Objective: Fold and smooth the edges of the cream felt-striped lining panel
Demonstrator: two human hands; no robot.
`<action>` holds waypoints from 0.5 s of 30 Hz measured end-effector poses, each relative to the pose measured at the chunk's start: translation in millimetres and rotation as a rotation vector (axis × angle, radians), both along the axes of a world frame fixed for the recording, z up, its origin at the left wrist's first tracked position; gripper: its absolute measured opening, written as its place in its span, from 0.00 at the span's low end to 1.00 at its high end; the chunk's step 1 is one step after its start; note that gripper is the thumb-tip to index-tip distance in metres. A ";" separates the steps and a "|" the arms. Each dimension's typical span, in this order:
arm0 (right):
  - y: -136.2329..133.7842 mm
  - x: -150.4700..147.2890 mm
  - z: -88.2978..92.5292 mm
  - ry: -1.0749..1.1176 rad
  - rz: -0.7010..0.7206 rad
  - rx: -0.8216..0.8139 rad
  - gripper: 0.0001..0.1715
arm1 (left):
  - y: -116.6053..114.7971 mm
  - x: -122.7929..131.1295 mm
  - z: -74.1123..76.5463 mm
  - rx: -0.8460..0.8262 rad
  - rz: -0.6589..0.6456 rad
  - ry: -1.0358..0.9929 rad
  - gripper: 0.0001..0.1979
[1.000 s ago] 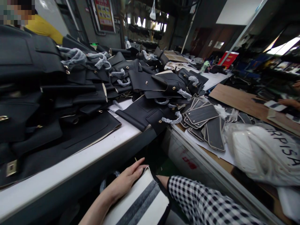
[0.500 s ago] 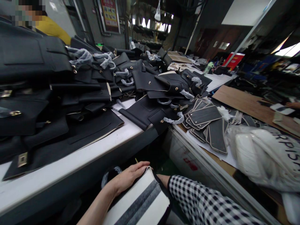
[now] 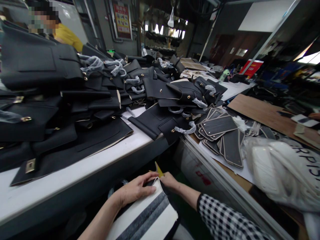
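A bag piece (image 3: 147,213), cream-white with grey-black bands on its upper face, lies tilted in front of me. My left hand (image 3: 137,190) grips its far edge, thumb on the cream face and fingers over the rim. Just past that corner, my right hand (image 3: 170,181) is closed around a yellow pointed tool (image 3: 159,170), whose tip sticks up. The tool's kind cannot be made out, and its lower part is hidden. A plastic-wrapped handle (image 3: 111,190) shows dimly to the left of my left wrist.
Black leather bag pieces (image 3: 100,103) with gold clasps and wrapped handles are heaped on the white table (image 3: 110,155). Right of them lie stacked dark panels (image 3: 218,123), a plastic-wrapped bundle (image 3: 277,166) and a brown board (image 3: 265,113). A person in yellow (image 3: 68,36) is at far left.
My right hand has come up from behind the bag piece into view, with the yellow tool raised. My left thumb now rests on the cream face. The camera view has shifted slightly.
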State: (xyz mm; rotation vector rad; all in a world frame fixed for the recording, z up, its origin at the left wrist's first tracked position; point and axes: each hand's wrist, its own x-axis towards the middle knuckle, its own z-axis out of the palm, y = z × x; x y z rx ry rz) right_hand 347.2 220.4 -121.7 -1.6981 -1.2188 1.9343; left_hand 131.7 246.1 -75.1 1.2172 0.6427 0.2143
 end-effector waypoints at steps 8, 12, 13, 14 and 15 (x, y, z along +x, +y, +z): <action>1.2 88.2 35.1 -0.003 0.509 -0.256 0.36 | -0.3 6.1 -4.7 -0.047 0.059 0.032 0.37; 16.2 85.9 35.8 -0.221 0.466 0.020 0.29 | -1.5 9.5 -2.5 -0.105 0.088 0.048 0.40; 20.8 82.5 37.0 -0.305 0.426 0.141 0.27 | -1.5 9.9 -2.0 -0.111 0.094 0.054 0.40; 25.2 78.3 39.4 -0.391 0.393 0.267 0.27 | -1.2 10.2 -1.8 -0.115 0.100 0.060 0.41; 29.1 73.2 43.1 -0.474 0.371 0.391 0.29 | -0.9 10.4 -1.9 -0.120 0.109 0.066 0.41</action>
